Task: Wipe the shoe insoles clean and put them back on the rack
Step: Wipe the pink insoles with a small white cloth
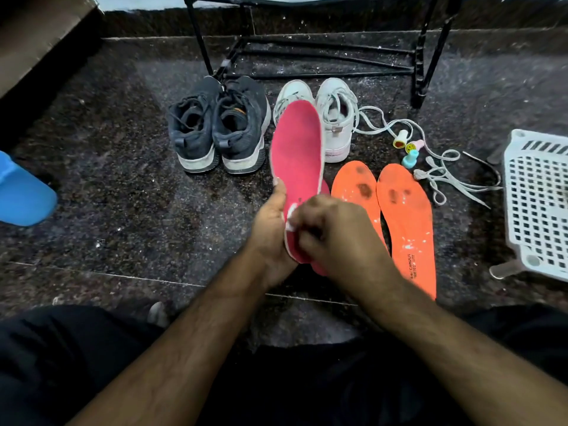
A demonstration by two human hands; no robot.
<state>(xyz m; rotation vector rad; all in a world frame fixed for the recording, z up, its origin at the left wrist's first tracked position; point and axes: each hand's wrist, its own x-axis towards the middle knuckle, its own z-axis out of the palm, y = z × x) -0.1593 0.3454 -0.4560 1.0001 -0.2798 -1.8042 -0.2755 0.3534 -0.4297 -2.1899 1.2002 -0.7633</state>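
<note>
Pink insole (pixel 296 155) stands tilted up in front of the white shoes (pixel 333 118), heel end gripped by the left hand (pixel 270 219), thumb along its edge. The right hand (pixel 332 229) curls over the heel area, pinching a small white wipe (pixel 291 214) against it. A second pink insole (pixel 321 265) seems to lie under the hands, mostly hidden. Likely risks: the long free toe end may flex under rubbing, so the wipe skips spots; the small wipe may slip from the fingers; a dropped insole would land on the dusty floor (pixel 123 179) and pick up grit. Right of the pink insole, 2 stained orange insoles (pixel 408 216) lie untouched. Further right, the white basket (pixel 538 204) lies tipped; nothing shows inside it. The rack (pixel 307 50) behind the shoes has bare bars.
</note>
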